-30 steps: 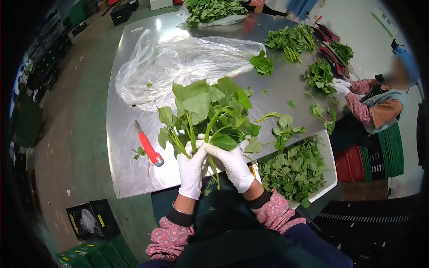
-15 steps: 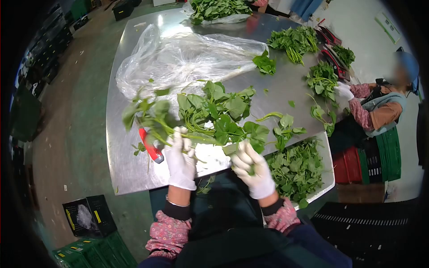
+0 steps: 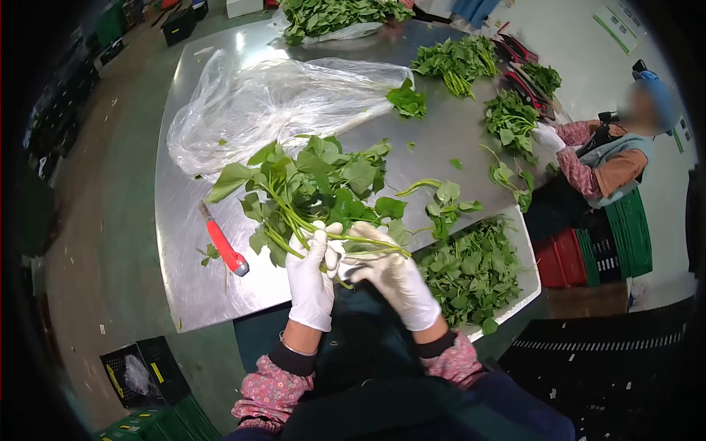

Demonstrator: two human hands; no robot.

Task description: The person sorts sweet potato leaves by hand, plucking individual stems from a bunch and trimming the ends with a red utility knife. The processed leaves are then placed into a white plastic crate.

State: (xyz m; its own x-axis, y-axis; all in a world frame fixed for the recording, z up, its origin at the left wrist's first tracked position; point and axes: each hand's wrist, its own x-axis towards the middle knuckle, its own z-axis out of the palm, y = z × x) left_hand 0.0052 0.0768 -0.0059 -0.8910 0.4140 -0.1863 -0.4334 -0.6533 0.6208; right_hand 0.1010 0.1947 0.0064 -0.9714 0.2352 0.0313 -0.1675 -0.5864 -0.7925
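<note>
My left hand (image 3: 312,268), in a white glove, is closed round the stems of a leafy green bunch (image 3: 276,195) near the table's front edge. Its leaves spread up and to the left, and the stem ends point right. Beside it, my right hand (image 3: 390,268), also gloved, is at the stem ends, partly blurred; whether its fingers grip them is unclear. A loose heap of greens (image 3: 357,173) lies just behind the bunch. To the left, a red-handled knife (image 3: 226,246) rests on the metal table (image 3: 195,294).
Clear plastic bags (image 3: 272,103) cover the table's back left. More bunches (image 3: 456,62) lie further back. A white bin of greens (image 3: 471,279) stands at the front right. A co-worker (image 3: 618,162) at the right touches a bunch (image 3: 511,121). Crates (image 3: 136,373) stand lower left.
The bunch in my left hand has come to rest with its leaves more upright. My right hand has moved left to the stem ends. The whole view has shifted slightly.
</note>
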